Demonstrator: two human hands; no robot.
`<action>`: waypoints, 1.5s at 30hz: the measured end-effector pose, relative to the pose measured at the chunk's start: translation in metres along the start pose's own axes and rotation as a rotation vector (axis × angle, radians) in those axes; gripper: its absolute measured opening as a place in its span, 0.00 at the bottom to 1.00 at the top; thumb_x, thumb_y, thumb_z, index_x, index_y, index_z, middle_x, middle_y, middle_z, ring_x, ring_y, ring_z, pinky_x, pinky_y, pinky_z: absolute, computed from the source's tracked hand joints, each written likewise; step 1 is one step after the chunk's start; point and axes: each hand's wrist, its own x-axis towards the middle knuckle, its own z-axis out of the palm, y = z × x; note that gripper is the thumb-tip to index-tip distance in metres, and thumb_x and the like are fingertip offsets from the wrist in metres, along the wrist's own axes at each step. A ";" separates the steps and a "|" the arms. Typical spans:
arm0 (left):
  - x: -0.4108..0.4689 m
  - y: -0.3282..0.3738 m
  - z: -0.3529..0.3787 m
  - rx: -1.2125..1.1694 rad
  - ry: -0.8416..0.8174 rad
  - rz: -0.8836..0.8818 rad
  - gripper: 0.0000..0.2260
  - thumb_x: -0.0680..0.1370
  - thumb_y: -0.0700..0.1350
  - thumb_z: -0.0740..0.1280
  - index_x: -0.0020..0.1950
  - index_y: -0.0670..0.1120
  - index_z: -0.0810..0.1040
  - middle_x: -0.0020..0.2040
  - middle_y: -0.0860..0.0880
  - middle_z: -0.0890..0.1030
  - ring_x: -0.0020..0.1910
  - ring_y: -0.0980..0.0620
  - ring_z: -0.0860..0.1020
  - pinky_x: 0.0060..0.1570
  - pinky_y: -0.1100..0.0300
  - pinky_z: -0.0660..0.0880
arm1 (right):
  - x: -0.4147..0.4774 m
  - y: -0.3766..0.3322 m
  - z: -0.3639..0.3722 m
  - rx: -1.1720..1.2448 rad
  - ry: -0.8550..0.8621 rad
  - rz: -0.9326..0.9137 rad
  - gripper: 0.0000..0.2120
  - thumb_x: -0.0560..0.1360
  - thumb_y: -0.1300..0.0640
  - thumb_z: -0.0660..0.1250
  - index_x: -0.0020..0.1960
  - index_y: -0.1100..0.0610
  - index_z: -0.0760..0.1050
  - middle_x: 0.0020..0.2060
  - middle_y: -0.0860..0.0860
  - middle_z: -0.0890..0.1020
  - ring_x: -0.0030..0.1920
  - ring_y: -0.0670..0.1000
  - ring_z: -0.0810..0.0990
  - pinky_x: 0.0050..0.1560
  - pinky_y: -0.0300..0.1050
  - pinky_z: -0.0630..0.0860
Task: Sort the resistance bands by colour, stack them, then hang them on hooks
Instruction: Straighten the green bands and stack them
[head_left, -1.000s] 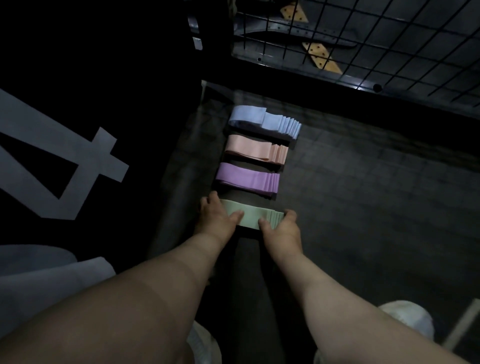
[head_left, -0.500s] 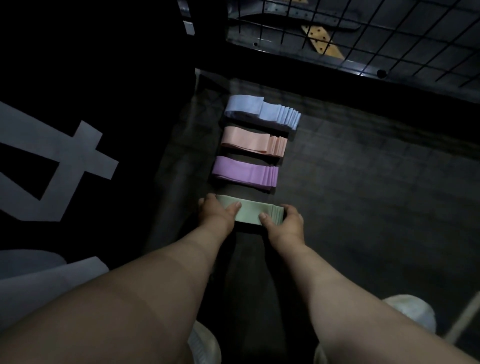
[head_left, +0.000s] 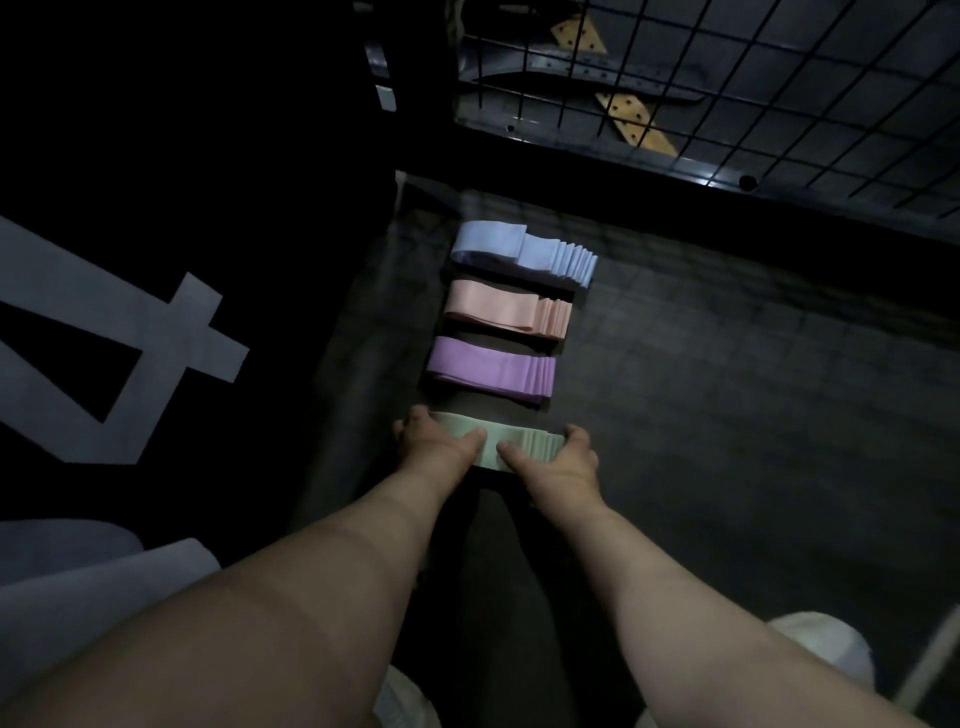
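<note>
Dim light is falling over a dark floor (head_left: 753, 426), which is showing a faint grid of tiles. A black wire mesh panel (head_left: 810, 73) is running along the far side. Yellow perforated strips (head_left: 629, 118) and a dark curved bar (head_left: 644, 78) are lying behind it. On the left, a black board (head_left: 208, 156) is bearing a large pale marking (head_left: 200, 332) shaped like a 4.
</note>
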 end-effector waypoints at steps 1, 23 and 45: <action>0.000 -0.001 0.000 0.000 -0.004 0.005 0.37 0.72 0.52 0.76 0.74 0.41 0.63 0.73 0.41 0.63 0.71 0.43 0.66 0.67 0.59 0.65 | 0.000 -0.001 0.000 -0.004 0.005 -0.001 0.46 0.68 0.43 0.77 0.77 0.55 0.57 0.71 0.57 0.63 0.69 0.60 0.69 0.70 0.54 0.69; 0.002 0.001 0.000 0.043 0.044 -0.018 0.28 0.77 0.58 0.67 0.72 0.44 0.68 0.71 0.41 0.66 0.68 0.38 0.69 0.70 0.48 0.65 | -0.001 0.005 -0.004 -0.006 0.098 -0.076 0.31 0.74 0.57 0.73 0.72 0.57 0.64 0.67 0.57 0.70 0.65 0.56 0.73 0.66 0.44 0.67; 0.000 0.010 -0.001 0.319 0.157 -0.017 0.35 0.74 0.65 0.64 0.75 0.48 0.63 0.74 0.45 0.63 0.73 0.43 0.63 0.71 0.48 0.58 | 0.004 -0.015 0.008 -0.011 0.206 -0.054 0.31 0.75 0.44 0.67 0.72 0.55 0.64 0.72 0.55 0.63 0.70 0.59 0.66 0.71 0.54 0.64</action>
